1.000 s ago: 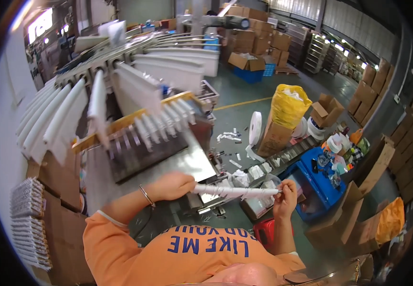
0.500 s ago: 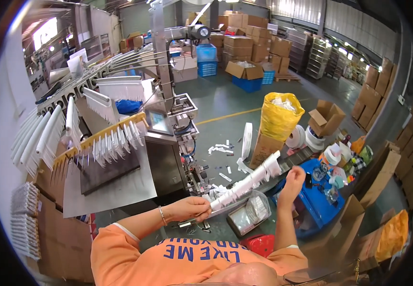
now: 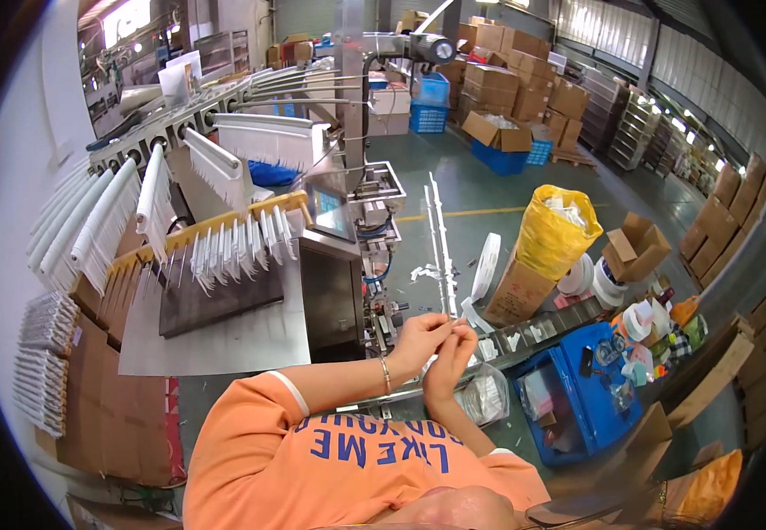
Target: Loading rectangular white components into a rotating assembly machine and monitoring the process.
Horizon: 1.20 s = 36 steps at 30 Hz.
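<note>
Two thin white strips (image 3: 443, 243) are running up and away from the hands, side by side with a narrow gap between them, their far ends showing above the floor (image 3: 480, 190). Their near ends are reaching the fingertips, so nearly all their length is lying beyond the grip, on the far side of it. The left hand (image 3: 418, 344) is pinching at this near end, fingers bent and pressed together. The right hand (image 3: 448, 360) is meeting it there from just beside — its fingertips are bunching close to the strip ends, but I cannot tell whether they are pinching or only touching. A bracelet (image 3: 386, 375) is circling the left wrist.

Below and right of the hands, a clear plastic box (image 3: 486, 395) is sitting near the right forearm, and a blue bin (image 3: 584, 389) is standing farther right, with small things resting on top. Beyond the hands, a yellow bag (image 3: 558, 231) is topping a carton (image 3: 517, 290), with white rolls standing close by. To the left, a metal table (image 3: 215, 344) is stretching out under a wooden bar (image 3: 211, 228) — many small white pieces are hanging from it. Behind that, long white fringed sheets are hanging from a rack.
</note>
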Available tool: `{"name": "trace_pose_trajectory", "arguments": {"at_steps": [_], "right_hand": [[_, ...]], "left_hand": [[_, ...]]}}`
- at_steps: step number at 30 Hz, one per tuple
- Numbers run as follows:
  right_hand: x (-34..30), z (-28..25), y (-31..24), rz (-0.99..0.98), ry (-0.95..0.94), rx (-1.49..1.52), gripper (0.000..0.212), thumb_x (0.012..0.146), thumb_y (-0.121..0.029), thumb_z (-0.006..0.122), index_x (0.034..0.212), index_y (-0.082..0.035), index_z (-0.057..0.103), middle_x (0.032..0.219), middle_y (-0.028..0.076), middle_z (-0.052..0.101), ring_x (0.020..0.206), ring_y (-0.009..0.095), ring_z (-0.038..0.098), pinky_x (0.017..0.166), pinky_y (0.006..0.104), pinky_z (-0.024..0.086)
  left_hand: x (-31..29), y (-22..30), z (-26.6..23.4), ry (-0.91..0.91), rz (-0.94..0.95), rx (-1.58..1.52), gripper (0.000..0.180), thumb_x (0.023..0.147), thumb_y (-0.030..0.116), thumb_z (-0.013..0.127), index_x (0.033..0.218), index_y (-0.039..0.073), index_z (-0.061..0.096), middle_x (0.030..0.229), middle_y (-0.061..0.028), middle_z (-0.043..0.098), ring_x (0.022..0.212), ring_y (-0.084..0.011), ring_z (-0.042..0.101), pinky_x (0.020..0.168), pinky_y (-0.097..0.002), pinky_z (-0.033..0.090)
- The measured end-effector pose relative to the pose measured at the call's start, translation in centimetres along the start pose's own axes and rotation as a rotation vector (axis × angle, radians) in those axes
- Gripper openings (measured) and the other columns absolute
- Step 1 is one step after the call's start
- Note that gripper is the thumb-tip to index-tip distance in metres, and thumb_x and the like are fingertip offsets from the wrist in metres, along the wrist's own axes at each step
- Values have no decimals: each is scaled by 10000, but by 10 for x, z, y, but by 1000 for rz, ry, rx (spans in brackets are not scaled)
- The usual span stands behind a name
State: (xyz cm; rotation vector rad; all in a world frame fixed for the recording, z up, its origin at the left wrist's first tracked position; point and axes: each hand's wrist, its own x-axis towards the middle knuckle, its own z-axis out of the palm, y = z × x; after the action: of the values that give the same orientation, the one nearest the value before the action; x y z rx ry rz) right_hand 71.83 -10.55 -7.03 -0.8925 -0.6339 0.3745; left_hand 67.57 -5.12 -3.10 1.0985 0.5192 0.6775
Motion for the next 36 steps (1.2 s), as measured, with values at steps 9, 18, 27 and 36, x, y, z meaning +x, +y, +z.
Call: {"name": "trace_pose_trajectory", "arguments": {"at_steps": [9,18,27,36], "right_hand": [[66,-33,-12,30,-12,81,66,878,-91,414,936,-69,435,699,-10,401,531,46,344,480,181,276],[117,-37,-2,66,-218,104,52,861,-55,415,905,-53,444,741,13,431,534,62,322,489,194,266],[197,-51,21,47,-361,114,32,877,-58,418,889,-43,443,738,37,459,525,62,336,479,189,267],[253,-52,30,76,-435,154,37,879,-38,419,886,-33,455,724,14,432,541,53,347,496,181,283]], "left_hand": [[14,85,-51,-203,637,1067,136,732,101,634,844,24,628,819,-90,603,738,-215,554,677,-304,442],[99,114,-51,-397,918,1410,176,678,161,671,824,66,643,844,-44,620,866,-234,542,779,-349,422],[155,120,-16,-311,732,1445,159,698,217,679,808,103,658,853,-18,638,933,-191,561,907,-404,360],[201,111,19,-255,712,1426,105,728,190,665,790,108,644,838,-22,647,909,-167,597,981,-486,269]]}}
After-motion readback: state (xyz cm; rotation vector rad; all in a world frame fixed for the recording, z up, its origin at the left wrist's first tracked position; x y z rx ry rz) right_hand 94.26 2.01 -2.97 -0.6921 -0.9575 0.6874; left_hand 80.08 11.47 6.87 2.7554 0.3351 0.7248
